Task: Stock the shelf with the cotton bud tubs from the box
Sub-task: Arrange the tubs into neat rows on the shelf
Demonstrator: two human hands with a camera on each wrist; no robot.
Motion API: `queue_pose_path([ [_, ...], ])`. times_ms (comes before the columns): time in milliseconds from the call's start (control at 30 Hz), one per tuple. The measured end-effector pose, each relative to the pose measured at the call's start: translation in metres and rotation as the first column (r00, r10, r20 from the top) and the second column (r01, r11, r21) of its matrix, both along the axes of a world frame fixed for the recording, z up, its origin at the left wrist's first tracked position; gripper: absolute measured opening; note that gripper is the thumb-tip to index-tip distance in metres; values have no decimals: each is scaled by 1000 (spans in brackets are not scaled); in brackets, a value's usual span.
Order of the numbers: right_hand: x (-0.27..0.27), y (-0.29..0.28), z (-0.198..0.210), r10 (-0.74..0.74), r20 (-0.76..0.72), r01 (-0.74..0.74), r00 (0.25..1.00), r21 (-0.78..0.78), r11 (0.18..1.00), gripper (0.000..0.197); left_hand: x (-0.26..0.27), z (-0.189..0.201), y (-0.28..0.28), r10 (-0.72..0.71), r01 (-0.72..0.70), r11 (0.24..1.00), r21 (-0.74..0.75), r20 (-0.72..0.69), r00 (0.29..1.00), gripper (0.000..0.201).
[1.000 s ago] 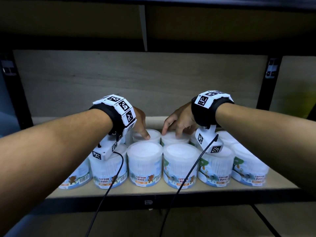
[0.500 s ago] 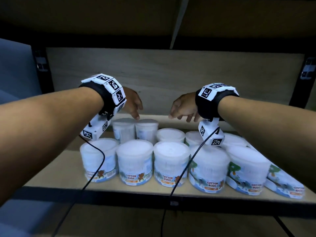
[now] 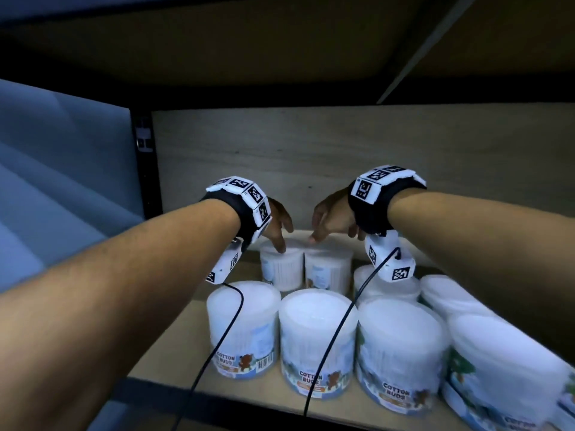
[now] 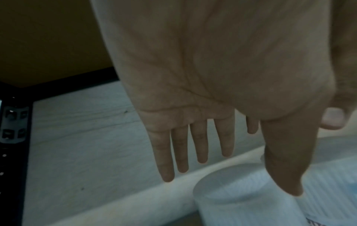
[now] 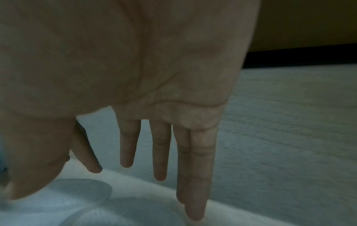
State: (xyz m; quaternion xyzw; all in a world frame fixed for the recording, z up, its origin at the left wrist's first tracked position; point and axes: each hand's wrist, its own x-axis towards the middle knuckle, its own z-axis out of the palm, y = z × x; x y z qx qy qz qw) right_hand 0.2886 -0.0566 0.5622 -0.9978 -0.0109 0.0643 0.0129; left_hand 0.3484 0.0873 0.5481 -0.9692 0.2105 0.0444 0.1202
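Note:
Several white cotton bud tubs stand in two rows on the wooden shelf (image 3: 174, 346). My left hand (image 3: 278, 227) hovers over the back-left tub (image 3: 281, 269), thumb tip touching its lid, fingers straight and holding nothing. In the left wrist view the left hand (image 4: 222, 168) shows straight fingers above that tub (image 4: 241, 198). My right hand (image 3: 329, 222) reaches over the neighbouring back tub (image 3: 326, 272), a fingertip near its lid. Seen from the right wrist, the right hand (image 5: 135, 175) has straight fingers pointing down over tub lids (image 5: 86, 198).
A front row of tubs (image 3: 317, 337) with "COTTON BUDS" labels lines the shelf's edge. The wooden back panel (image 3: 311, 150) lies behind, a black upright post (image 3: 141, 163) at the left, and an upper shelf (image 3: 280, 42) overhead. Bare shelf board lies left of the tubs.
The view has swung to the left and closer. Both hands lifted off the back tubs half a second ago and now come down again onto the two back-left tubs.

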Motion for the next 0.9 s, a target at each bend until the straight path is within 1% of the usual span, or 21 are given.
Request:
queue_pose_path([
  [100,17,9,-10,-4,-43,0,999,-77,997,67,10,-13,1,35,-35,999,-4,-27,999,72],
  [200,37,15,-18,-2,-86,-10,996,-141,990,74,17,-22,3,40,-42,999,-20,-59,997,67],
  [267,47,15,-23,-3,-125,-24,992,-214,976,78,18,-24,2,37,-40,998,-44,-75,997,62],
  [333,50,15,-24,-1,-121,-32,993,-271,962,75,16,-22,2,37,-45,996,-81,-94,995,59],
  [400,48,16,-22,-7,-115,-25,993,-276,961,70,15,-21,3,29,-42,994,-106,-122,992,59],
  [467,46,16,-22,-9,-112,-24,994,-286,958,72,16,-19,6,38,-59,990,-131,-157,987,59],
  [567,43,16,-22,-4,-121,-28,993,-255,967,74,17,-20,7,53,-93,976,-198,-195,979,61],
  [667,34,14,-23,16,-107,-36,994,-182,983,64,17,-21,5,51,-74,989,-127,-173,984,60],
  [767,32,5,-24,42,-104,-52,994,-96,994,61,18,-24,0,50,-60,996,-73,-128,990,58],
  [833,30,1,-24,57,-102,-63,993,-63,996,59,22,-27,-2,82,-88,995,-53,-94,992,61],
  [900,31,-1,-24,81,-99,-89,992,-75,993,57,27,-30,2,120,-124,991,-45,-87,989,66],
])
